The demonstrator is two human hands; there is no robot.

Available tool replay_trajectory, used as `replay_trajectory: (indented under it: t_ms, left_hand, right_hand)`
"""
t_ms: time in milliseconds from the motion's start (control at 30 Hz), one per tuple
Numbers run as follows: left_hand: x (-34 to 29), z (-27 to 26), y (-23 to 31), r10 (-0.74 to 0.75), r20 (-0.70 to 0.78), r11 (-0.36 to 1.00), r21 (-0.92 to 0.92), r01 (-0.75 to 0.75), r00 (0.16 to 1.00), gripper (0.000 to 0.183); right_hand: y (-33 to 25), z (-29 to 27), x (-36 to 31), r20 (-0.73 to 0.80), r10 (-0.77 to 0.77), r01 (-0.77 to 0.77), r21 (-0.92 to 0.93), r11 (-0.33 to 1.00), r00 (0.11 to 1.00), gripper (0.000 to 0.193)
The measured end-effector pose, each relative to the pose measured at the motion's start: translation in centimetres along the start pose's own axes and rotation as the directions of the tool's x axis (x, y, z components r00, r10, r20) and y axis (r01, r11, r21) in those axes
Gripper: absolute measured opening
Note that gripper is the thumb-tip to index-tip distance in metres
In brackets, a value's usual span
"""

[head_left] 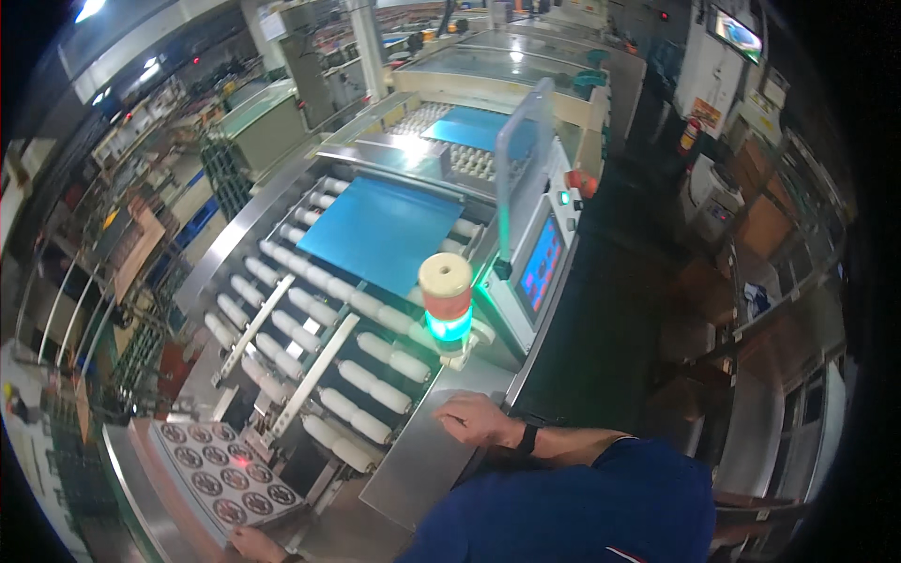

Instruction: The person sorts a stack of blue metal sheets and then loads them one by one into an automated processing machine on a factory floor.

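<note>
My right hand rests with curled fingers on the bare metal ledge beside the roller conveyor; nothing shows in it. A dark band circles that wrist. Low at the left, my left hand is at the near corner of a pale flat panel with several round, dark, fan-like grilles. Its fingers are mostly hidden, so its grip is unclear. Ahead, a blue sheet lies flat on the white rollers. Farther back, a second blue sheet sits on more rollers inside the machine.
A signal lamp, lit green, stands at the conveyor's near right corner. Behind it are a control screen and a clear upright panel. Two pale bars cross the rollers. Metal shelving lines the right side beyond a dark aisle.
</note>
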State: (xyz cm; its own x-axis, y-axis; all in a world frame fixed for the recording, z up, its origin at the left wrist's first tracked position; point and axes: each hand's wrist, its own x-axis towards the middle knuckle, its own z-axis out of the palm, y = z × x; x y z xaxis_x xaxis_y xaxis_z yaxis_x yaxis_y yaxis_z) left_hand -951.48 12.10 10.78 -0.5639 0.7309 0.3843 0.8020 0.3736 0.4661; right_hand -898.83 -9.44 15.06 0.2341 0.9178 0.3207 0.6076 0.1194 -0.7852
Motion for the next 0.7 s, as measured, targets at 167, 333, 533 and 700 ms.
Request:
replay_trajectory:
  t_ms: [167,333,533,700]
  left_hand:
    - [-0.6,-1.2,1.0,0.034,-0.021,0.999,0.028,-0.033,0.999,0.039]
    - [-0.7,-0.9,0.5,0.052,-0.071,0.999,0.005,-0.051,0.996,0.045]
    - [-1.5,-1.6,2.5,0.068,-0.072,0.997,-0.037,-0.07,0.995,0.041]
    - [-1.3,-1.7,2.0,0.063,-0.05,0.997,-0.039,-0.065,0.997,0.04]
  right_hand:
    - [0.0,0.3,0.2,-0.014,-0.039,0.039,0.018,0.999,0.999,0.015]
    - [-0.1,0.3,0.3,-0.034,-0.037,0.037,0.01,0.999,0.999,0.014]
    - [-0.1,0.2,0.3,-0.074,-0.069,0.07,0.008,0.998,0.995,0.01]
    - [0.0,0.2,0.4,-0.072,-0.095,0.096,0.005,0.995,0.993,0.009]
